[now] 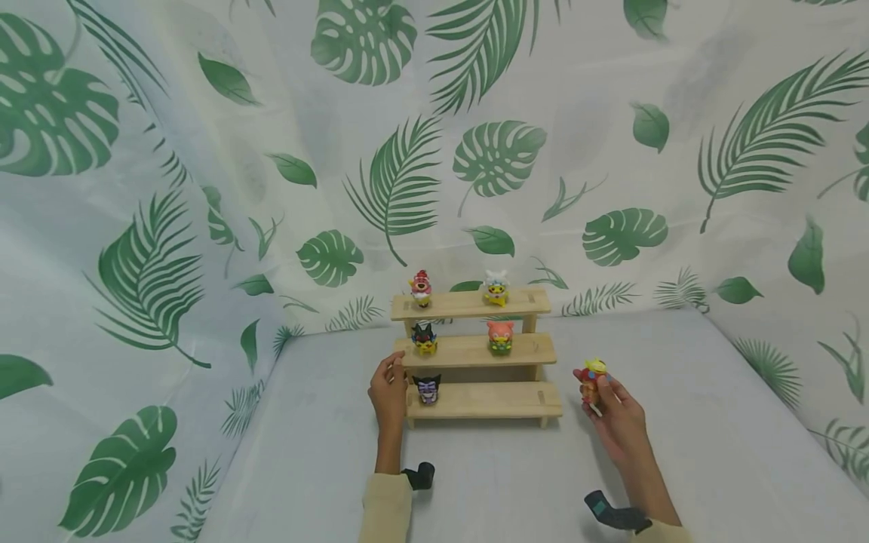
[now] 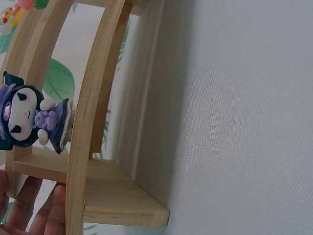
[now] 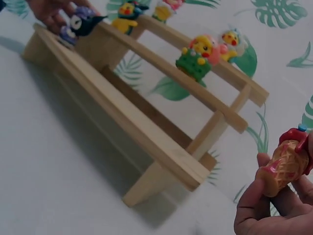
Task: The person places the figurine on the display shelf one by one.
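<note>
A three-tier wooden display stand [image 1: 485, 403] bears several small figurines. On its bottom tier, at the left, stands a black-and-purple figurine [image 2: 46, 117] with a white face. My left hand [image 1: 388, 388] is at the stand's left end, its fingers [image 2: 27, 200] about the edge of the middle tier, partly hidden by planks in the left wrist view. Out to the right of the stand, my right hand [image 1: 614, 411] holds a figurine [image 1: 592, 381] between thumb and fingers, off the table. That figurine has a yellow-and-red top and a waffle-cone-like body [image 3: 286, 169].
A black-eared yellow figurine [image 1: 425, 339] and a pink-hooded one [image 1: 501, 337] stand on the middle tier. Above them are a red-topped figurine [image 1: 421, 289] and a white-hooded one [image 1: 496, 288]. A white leaf-print sheet [image 1: 421, 98] hangs behind the white table surface [image 1: 312, 437].
</note>
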Demonstrator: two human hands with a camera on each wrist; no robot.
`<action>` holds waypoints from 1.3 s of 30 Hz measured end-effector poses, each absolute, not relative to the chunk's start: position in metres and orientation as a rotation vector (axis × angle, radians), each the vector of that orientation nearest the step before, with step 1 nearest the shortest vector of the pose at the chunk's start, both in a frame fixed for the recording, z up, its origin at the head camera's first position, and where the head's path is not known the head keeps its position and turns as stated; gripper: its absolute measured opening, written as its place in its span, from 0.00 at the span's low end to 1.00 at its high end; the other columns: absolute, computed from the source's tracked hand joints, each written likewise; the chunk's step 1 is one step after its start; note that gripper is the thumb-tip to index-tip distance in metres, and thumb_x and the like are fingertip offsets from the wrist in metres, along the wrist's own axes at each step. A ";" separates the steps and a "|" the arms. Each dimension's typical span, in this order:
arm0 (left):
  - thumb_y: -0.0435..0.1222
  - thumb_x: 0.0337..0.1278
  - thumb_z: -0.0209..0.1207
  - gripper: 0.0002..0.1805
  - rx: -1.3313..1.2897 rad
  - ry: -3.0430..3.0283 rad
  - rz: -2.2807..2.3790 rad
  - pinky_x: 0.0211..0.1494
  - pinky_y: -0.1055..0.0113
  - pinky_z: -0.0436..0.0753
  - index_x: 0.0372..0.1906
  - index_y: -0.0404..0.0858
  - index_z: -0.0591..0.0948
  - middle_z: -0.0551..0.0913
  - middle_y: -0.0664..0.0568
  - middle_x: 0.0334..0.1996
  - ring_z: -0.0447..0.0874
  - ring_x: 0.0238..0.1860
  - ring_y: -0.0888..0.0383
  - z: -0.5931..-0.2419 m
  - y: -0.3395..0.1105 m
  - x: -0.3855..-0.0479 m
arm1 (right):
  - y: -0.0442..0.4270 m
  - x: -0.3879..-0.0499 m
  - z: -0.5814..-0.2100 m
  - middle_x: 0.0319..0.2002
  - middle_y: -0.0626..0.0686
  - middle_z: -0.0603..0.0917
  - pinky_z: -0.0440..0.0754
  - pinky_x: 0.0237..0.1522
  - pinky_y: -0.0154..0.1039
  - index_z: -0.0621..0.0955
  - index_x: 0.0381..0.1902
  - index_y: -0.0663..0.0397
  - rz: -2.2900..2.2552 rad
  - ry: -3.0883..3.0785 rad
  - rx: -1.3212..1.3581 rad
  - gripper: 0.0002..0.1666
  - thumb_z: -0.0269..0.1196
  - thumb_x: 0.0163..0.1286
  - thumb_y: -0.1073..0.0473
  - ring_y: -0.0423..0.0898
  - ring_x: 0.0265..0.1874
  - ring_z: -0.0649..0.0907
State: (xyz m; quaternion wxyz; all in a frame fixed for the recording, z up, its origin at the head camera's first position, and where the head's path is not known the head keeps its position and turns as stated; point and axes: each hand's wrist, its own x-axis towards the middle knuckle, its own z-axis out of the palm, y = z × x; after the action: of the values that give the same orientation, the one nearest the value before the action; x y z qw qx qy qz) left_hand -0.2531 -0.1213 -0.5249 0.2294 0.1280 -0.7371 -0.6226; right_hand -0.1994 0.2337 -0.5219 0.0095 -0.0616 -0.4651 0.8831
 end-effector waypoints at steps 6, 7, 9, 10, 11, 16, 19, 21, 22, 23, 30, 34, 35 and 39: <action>0.39 0.72 0.53 0.12 0.352 -2.030 -1.710 0.38 0.65 0.86 0.51 0.44 0.84 0.88 0.46 0.45 0.88 0.44 0.53 -0.526 -0.122 -0.253 | 0.221 -0.199 -0.520 0.44 0.40 0.88 0.82 0.44 0.30 0.74 0.50 0.45 2.740 -1.543 -0.209 0.08 0.54 0.76 0.56 0.35 0.46 0.85; 0.39 0.72 0.53 0.12 0.352 -2.031 -1.708 0.37 0.65 0.86 0.51 0.44 0.84 0.88 0.46 0.45 0.88 0.44 0.53 -0.526 -0.122 -0.253 | 0.220 -0.198 -0.519 0.43 0.39 0.88 0.83 0.44 0.31 0.73 0.50 0.45 2.730 -1.565 -0.212 0.08 0.54 0.76 0.56 0.36 0.46 0.85; 0.39 0.72 0.53 0.12 0.352 -2.036 -1.703 0.37 0.67 0.86 0.51 0.44 0.84 0.88 0.47 0.46 0.88 0.44 0.53 -0.526 -0.122 -0.253 | 0.216 -0.198 -0.519 0.44 0.38 0.86 0.84 0.45 0.33 0.72 0.50 0.46 2.718 -1.606 -0.196 0.07 0.53 0.76 0.56 0.36 0.45 0.85; 0.39 0.72 0.53 0.12 0.352 -2.038 -1.701 0.37 0.67 0.86 0.51 0.44 0.84 0.87 0.47 0.47 0.88 0.44 0.53 -0.526 -0.122 -0.253 | 0.214 -0.197 -0.518 0.44 0.38 0.86 0.85 0.46 0.34 0.71 0.51 0.46 2.714 -1.628 -0.198 0.08 0.53 0.76 0.56 0.36 0.45 0.85; 0.39 0.72 0.53 0.12 0.352 -2.038 -1.699 0.36 0.67 0.85 0.51 0.44 0.84 0.87 0.47 0.47 0.88 0.43 0.53 -0.526 -0.122 -0.253 | 0.212 -0.197 -0.517 0.44 0.38 0.85 0.85 0.47 0.35 0.70 0.52 0.46 2.711 -1.656 -0.197 0.09 0.53 0.76 0.55 0.36 0.45 0.85; 0.39 0.72 0.54 0.12 0.349 -2.027 -1.716 0.36 0.69 0.85 0.51 0.44 0.84 0.87 0.47 0.47 0.88 0.44 0.53 -0.526 -0.121 -0.253 | 0.203 -0.199 -0.515 0.47 0.39 0.81 0.84 0.50 0.38 0.66 0.57 0.50 2.659 -1.804 -0.159 0.16 0.53 0.77 0.53 0.37 0.47 0.84; 0.39 0.72 0.54 0.12 0.342 -2.019 -1.725 0.35 0.71 0.84 0.50 0.44 0.84 0.87 0.47 0.47 0.88 0.44 0.53 -0.525 -0.121 -0.253 | 0.198 -0.202 -0.515 0.48 0.40 0.79 0.84 0.51 0.37 0.64 0.61 0.52 2.584 -1.913 -0.158 0.21 0.54 0.76 0.54 0.36 0.46 0.83; 0.39 0.72 0.53 0.12 0.334 -2.019 -1.720 0.35 0.72 0.84 0.50 0.43 0.84 0.87 0.48 0.48 0.88 0.44 0.53 -0.524 -0.121 -0.254 | 0.193 -0.204 -0.515 0.50 0.41 0.77 0.84 0.50 0.34 0.64 0.64 0.52 2.493 -2.022 -0.172 0.26 0.57 0.74 0.53 0.34 0.45 0.83; 0.39 0.72 0.54 0.12 0.334 -2.021 -1.713 0.34 0.73 0.83 0.50 0.43 0.84 0.87 0.48 0.48 0.88 0.43 0.53 -0.524 -0.121 -0.254 | 0.190 -0.205 -0.514 0.51 0.43 0.76 0.84 0.49 0.32 0.63 0.66 0.52 2.434 -2.087 -0.175 0.29 0.59 0.73 0.52 0.33 0.45 0.82; 0.39 0.72 0.54 0.12 0.332 -2.022 -1.710 0.34 0.73 0.83 0.50 0.43 0.84 0.87 0.48 0.47 0.88 0.43 0.54 -0.524 -0.121 -0.255 | 0.187 -0.206 -0.514 0.52 0.45 0.76 0.83 0.49 0.30 0.64 0.67 0.53 2.373 -2.148 -0.177 0.32 0.61 0.72 0.51 0.32 0.44 0.82; 0.39 0.72 0.54 0.12 0.323 -2.020 -1.701 0.35 0.70 0.84 0.50 0.44 0.84 0.87 0.47 0.48 0.88 0.42 0.53 -0.521 -0.122 -0.255 | 0.160 -0.210 -0.512 0.54 0.61 0.78 0.80 0.43 0.21 0.73 0.62 0.56 1.953 -2.347 -0.045 0.34 0.71 0.61 0.53 0.30 0.40 0.80; 0.39 0.71 0.54 0.12 0.336 -2.018 -1.706 0.34 0.71 0.84 0.50 0.43 0.84 0.88 0.47 0.46 0.88 0.41 0.53 -0.521 -0.122 -0.254 | 0.145 -0.211 -0.517 0.47 0.63 0.83 0.81 0.41 0.21 0.77 0.56 0.62 1.725 -2.341 0.109 0.29 0.73 0.57 0.62 0.30 0.39 0.80; 0.39 0.71 0.54 0.12 0.343 -2.021 -1.706 0.33 0.72 0.83 0.50 0.43 0.84 0.88 0.47 0.45 0.88 0.40 0.53 -0.521 -0.122 -0.253 | 0.142 -0.212 -0.520 0.46 0.62 0.83 0.81 0.41 0.22 0.78 0.54 0.62 1.675 -2.340 0.132 0.28 0.73 0.57 0.63 0.32 0.40 0.81; 0.40 0.72 0.53 0.12 0.369 -2.029 -1.718 0.31 0.74 0.81 0.50 0.44 0.84 0.89 0.46 0.41 0.88 0.37 0.55 -0.522 -0.121 -0.252 | 0.131 -0.212 -0.528 0.46 0.61 0.85 0.85 0.42 0.30 0.78 0.52 0.62 1.571 -2.351 0.161 0.27 0.74 0.55 0.66 0.45 0.41 0.84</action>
State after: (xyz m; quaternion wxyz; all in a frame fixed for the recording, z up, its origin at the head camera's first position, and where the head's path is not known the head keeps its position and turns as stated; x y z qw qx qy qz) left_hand -0.2524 -0.1210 -0.5224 0.2266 0.1337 -0.7363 -0.6234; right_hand -0.2124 0.1314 -0.5276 0.1538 0.0561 -0.8202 0.5481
